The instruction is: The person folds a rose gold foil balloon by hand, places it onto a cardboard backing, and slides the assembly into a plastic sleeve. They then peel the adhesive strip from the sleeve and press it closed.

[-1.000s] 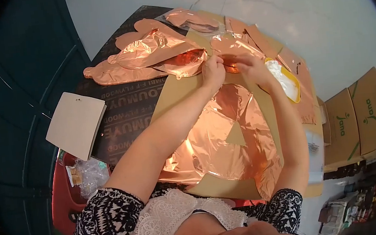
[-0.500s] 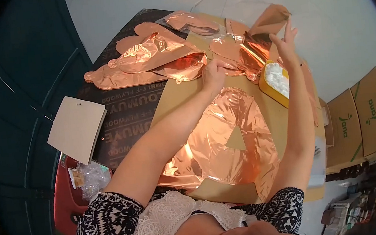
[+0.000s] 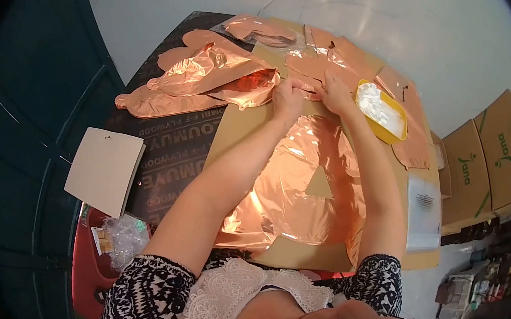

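A flat copper-coloured foil balloon [image 3: 308, 70] lies at the far side of the table, its near edge between my two hands. My left hand [image 3: 288, 100] is closed at that edge, beside a pile of foil balloons [image 3: 215, 70]. Close by on the right, my right hand [image 3: 335, 96] pinches the same edge. My palms hide the exact grip. Nearer to me a large foil balloon [image 3: 277, 188] with a triangular hole is spread on brown cardboard [image 3: 225, 141]. A yellow tub [image 3: 397, 134] of white powder stands right of my right hand.
More foil balloons [image 3: 410, 118] lie along the right edge. A clear plastic sleeve [image 3: 423, 213] lies near them. At left are a beige board [image 3: 104, 172] and a red chair [image 3: 80, 265] holding crumpled plastic. Cardboard boxes [image 3: 486, 166] stand at right.
My right hand has come down and left from the far right, letting go of a raised foil flap, which now lies flat. It is now beside my left hand, which has hardly moved.
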A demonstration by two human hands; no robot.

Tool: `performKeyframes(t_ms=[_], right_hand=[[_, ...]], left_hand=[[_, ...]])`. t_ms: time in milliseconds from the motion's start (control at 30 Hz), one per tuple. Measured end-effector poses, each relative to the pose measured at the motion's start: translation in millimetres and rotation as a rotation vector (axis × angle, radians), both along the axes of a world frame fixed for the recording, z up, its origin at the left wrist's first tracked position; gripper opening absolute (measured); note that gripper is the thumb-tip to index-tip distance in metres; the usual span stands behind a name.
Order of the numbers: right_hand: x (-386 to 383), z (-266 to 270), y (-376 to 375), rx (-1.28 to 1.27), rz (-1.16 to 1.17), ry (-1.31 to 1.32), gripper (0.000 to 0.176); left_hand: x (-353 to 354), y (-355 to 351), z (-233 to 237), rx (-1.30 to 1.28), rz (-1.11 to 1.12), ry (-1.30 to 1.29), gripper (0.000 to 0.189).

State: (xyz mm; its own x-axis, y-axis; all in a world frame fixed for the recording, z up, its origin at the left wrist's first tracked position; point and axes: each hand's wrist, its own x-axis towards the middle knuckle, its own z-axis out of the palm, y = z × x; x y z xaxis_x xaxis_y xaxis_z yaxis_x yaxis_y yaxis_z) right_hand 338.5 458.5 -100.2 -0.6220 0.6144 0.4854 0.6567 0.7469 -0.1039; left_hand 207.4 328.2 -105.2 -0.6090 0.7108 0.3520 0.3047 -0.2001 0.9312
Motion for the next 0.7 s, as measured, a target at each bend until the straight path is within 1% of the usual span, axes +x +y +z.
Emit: performKeyframes(t_ms=[67, 167, 267, 300, 367, 467, 567, 700], right_hand=[[-3, -14, 1, 0.072, -0.069, 0.022, 0.051], [3, 7, -14, -0.102, -0.017, -0.061, 0.043], [11, 14, -27, -0.065, -0.014, 0.003, 0.033], [12, 18, -31, -0.048, -0.055, -0.113, 0.029], [9, 24, -38, -0.019, -0.135, -0.341, 0.021], [1, 20, -44, 0.233, 0.010, -0.096, 0.018], [-19, 15, -34, 0.225, 0.072, 0.049, 0.020], [-39, 18, -21, 0.123, -0.009, -0.150, 0.019]], left_hand=[[0, 0, 0, 0.012, 0.017, -0.017, 0.021], [-1, 8, -5, 0.022, 0.092, -0.007, 0.020], [-3, 17, -16, 0.040, 0.200, 0.042, 0.018], [-2, 18, -14, 0.049, 0.236, 0.065, 0.017], [-2, 17, -8, 0.024, 0.232, 0.025, 0.018], [2, 15, -8, 0.024, 0.251, 0.016, 0.019], [1, 11, -6, 0.029, 0.252, 0.033, 0.020], [1, 9, 0, 0.005, 0.216, -0.026, 0.019]])
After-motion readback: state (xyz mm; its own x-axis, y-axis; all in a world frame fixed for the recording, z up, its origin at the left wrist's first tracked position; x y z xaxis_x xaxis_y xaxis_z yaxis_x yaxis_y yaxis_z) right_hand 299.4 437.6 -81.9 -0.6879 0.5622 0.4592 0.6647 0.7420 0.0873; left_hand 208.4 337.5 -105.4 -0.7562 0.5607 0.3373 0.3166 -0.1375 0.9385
